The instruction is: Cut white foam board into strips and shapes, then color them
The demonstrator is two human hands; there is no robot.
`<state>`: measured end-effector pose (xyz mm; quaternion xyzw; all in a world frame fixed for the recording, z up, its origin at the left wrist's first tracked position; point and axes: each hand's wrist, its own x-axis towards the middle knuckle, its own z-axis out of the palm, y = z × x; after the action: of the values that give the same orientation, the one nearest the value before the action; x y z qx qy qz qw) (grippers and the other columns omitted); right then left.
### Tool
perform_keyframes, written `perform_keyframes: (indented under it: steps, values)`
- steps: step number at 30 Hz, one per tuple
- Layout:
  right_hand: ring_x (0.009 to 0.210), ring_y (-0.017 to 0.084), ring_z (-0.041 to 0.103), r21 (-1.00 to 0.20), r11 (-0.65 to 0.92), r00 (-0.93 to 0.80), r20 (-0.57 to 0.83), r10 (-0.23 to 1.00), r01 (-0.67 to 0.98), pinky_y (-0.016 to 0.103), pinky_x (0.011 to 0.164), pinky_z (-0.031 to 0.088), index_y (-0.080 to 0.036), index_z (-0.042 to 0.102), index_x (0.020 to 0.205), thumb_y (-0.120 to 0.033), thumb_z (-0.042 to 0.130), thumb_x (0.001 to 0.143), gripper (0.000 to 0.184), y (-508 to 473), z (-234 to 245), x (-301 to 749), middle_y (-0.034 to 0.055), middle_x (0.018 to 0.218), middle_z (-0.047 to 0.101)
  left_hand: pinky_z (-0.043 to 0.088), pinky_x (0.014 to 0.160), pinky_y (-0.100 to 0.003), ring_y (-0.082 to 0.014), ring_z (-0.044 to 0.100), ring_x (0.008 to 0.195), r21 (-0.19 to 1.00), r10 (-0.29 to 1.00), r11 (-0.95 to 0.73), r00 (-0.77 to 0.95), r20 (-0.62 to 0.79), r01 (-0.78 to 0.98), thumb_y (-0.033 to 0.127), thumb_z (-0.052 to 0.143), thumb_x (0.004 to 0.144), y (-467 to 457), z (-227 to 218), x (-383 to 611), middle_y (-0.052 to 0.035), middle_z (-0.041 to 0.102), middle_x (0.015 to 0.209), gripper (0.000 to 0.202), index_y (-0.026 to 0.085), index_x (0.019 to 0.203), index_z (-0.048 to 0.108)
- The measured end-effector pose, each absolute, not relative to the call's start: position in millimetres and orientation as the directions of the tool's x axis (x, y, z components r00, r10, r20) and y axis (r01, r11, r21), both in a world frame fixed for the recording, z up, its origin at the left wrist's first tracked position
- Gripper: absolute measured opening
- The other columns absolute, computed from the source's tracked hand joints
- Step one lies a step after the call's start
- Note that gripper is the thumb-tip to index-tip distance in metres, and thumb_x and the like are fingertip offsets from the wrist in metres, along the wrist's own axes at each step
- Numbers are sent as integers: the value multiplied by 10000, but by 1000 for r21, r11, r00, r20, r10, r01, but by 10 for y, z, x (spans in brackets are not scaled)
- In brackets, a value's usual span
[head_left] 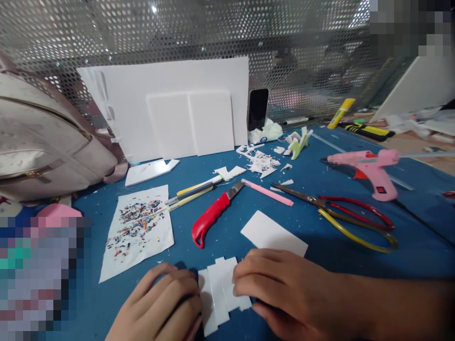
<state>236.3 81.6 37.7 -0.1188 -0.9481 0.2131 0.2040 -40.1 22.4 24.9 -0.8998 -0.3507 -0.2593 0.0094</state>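
Note:
Low in the middle of the view, several white foam board strips [217, 293] lie side by side on the blue table, their ends stepped and uneven. My left hand [165, 303] is closed with bent fingers against their left edge. My right hand [287, 289] grips the strips from the right, fingertips pressed on top and thumb low at the edge. Just beyond my right hand lies a plain white rectangular piece [272, 231], partly covered by it. A red-handled craft knife [213, 218] rests farther forward, blade pointing away to the right.
Scissors [330, 208] and a pink glue gun [373, 170] lie at right. A pink pen [268, 192], other pens [194, 189] and white scraps [261, 161] are ahead. Paper with colourful bits [142, 265] lies left. White boards [124, 109] and a phone [258, 109] stand at the back.

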Motion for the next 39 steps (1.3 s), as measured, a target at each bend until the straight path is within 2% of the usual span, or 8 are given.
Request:
perform_keyframes:
  steps: [9,13,15,18,21,25,32,39]
  values:
    - [959,184,595,-338,939,-862,454,225,67,318,896,472,-107,591,1155,-138,474,941,246,847,369,2376,78,1106,698,372,998,-337,-161,531,885,257,737,-663,550,393,703,64,482,918,239,308,-427,12,632,903,175,210,907,577]
    - [899,176,615,-302,926,-787,503,357,226,319,835,476,-162,577,1149,-99,486,911,263,951,620,2481,56,1034,710,378,938,-349,-181,501,886,241,743,-656,557,371,715,90,495,923,211,333,-424,-17,619,918,123,197,953,547]
    - [959,186,634,-304,884,-732,498,464,355,335,899,467,-196,574,1158,-131,493,936,245,1016,788,2598,50,1055,704,387,903,-341,-186,496,889,242,745,-654,553,373,717,105,497,928,210,352,-404,-28,618,937,111,192,976,545]
    - [936,182,666,-344,741,-607,427,670,577,294,834,498,-234,592,1133,-191,468,972,208,1072,941,2846,38,1073,699,412,889,-331,-190,517,927,234,703,-696,577,416,679,108,482,927,248,402,-341,-40,631,997,153,187,1022,571]
    - [867,196,688,-331,640,-556,320,768,694,296,744,518,-257,620,1122,-255,469,972,213,1065,922,3106,38,1041,714,456,916,-352,-210,556,1039,222,678,-728,633,374,649,167,496,946,352,511,-222,-57,633,1155,220,205,1149,569]
    - [923,232,692,-307,553,-505,225,833,775,334,739,529,-260,614,1137,-300,482,960,224,1044,793,3330,55,1092,714,493,994,-443,-243,541,1223,336,757,-646,633,165,685,321,525,976,584,659,54,-63,553,1357,358,269,1320,439]
    - [866,221,679,-268,496,-442,239,864,826,331,698,506,-249,607,1154,-294,481,945,248,1171,739,3393,50,1047,711,443,1081,-525,-326,489,1314,346,726,-676,667,165,651,407,714,852,983,505,604,-149,511,1423,691,170,1396,360]
    - [839,207,664,-237,519,-482,200,853,821,324,670,473,-263,604,1123,-272,486,952,208,1233,762,3382,25,1049,698,476,1031,-505,-300,538,1248,358,708,-691,689,157,628,241,635,886,945,509,662,-120,564,1352,566,180,1388,381]
